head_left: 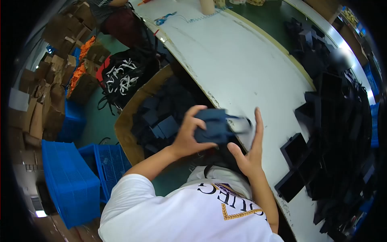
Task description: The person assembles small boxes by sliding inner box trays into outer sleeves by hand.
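Note:
My left hand [188, 135] is closed on the left end of a dark blue boxy piece [211, 125], its thumb below and fingers above. Strap-like strips stick out from the piece's right end and are smeared by motion, so its exact kind is unclear. My right hand [250, 152] is open at the right of the piece, thumb and fingers spread apart, apparently not gripping it. Under the left hand stands a cardboard carton [125, 127] filled with similar dark blue pieces [164, 126].
A long white table [242, 68] runs along the right, with a heap of black box-shaped pieces [296, 149] on its far side. Blue crates [70, 181] stand at lower left, near stacked cardboard boxes [52, 105]. Blue snips [165, 18] lie at the table's far end. Another person [123, 26] is at upper left.

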Tool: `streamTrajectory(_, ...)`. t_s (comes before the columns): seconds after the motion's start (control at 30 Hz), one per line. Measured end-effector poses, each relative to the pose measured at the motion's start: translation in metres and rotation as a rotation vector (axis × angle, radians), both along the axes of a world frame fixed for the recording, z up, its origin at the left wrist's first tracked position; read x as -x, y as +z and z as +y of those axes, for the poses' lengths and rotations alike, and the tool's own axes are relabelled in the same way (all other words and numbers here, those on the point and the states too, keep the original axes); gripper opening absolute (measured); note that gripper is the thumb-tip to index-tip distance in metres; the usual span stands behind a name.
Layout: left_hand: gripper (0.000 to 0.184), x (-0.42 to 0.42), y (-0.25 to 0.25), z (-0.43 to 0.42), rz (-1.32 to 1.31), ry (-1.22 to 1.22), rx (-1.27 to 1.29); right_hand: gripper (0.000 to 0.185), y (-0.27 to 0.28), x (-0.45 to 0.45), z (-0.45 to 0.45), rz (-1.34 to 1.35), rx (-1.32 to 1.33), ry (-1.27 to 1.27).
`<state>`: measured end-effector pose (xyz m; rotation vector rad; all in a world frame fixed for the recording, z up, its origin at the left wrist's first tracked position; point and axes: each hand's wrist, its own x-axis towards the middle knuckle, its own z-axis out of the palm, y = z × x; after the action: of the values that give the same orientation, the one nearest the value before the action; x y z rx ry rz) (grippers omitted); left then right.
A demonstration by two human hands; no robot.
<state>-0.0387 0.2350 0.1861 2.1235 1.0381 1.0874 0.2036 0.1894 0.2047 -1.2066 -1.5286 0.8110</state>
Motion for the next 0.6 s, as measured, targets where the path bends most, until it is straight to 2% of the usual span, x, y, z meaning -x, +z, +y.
streamTrajectory(0.03, 0.066, 0.020, -0.006, 0.001, -0.030, 0.156, 0.042, 0.103, -0.002, -0.004, -0.001, -0.095, -0.006, -0.054)
streamTrajectory(0.1, 0.067, 0.060, -0.017, 0.010, 0.040, 0.452, 0.052, 0.092, -0.014, -0.010, -0.009, -0.060, -0.013, -0.138)
streamTrajectory(0.13, 0.077, 0.078, -0.025, 0.022, 0.082, 0.563, 0.071, 0.090, -0.019, -0.016, -0.012, -0.099, -0.015, -0.176)
streamTrajectory(0.17, 0.090, 0.094, -0.029, 0.039, 0.046, 0.627, 0.253, 0.088, -0.023, -0.026, -0.013, -0.147, -0.020, -0.230)
streamTrajectory(0.2, 0.099, 0.116, -0.052, 0.060, 0.137, 0.628, 0.198, 0.083, -0.026, -0.030, -0.013, -0.175, -0.031, -0.250)
streamTrajectory(0.23, 0.104, 0.116, -0.054, 0.076, 0.375, 0.741, 0.222, 0.077, -0.027, -0.034, -0.013, -0.252, -0.061, -0.262)
streamTrajectory(0.3, 0.096, 0.076, -0.022, 0.105, 0.555, 0.663, 0.091, 0.069, -0.029, -0.043, -0.018, -0.350, -0.065, -0.260)
streamTrajectory(0.37, 0.077, 0.038, -0.021, 0.149, 0.292, 0.372, -0.044, 0.059, -0.039, -0.043, -0.024, -0.436, -0.061, -0.306)
streamTrajectory(0.4, 0.059, -0.030, -0.006, 0.180, 0.188, 0.204, -0.062, 0.058, -0.043, -0.045, -0.024, -0.483, -0.049, -0.342)
streamTrajectory(0.43, 0.054, -0.065, -0.006, 0.200, 0.208, 0.137, -0.126, 0.057, -0.045, -0.042, -0.024, -0.520, -0.028, -0.357)
streamTrajectory(0.53, 0.052, -0.176, -0.001, 0.257, 0.196, -0.051, -0.233, 0.055, -0.041, -0.042, -0.022, -0.526, 0.018, -0.364)
streamTrajectory(0.6, 0.058, -0.239, 0.004, 0.297, 0.058, -0.127, -0.010, 0.053, -0.042, -0.045, -0.020, -0.501, 0.028, -0.363)
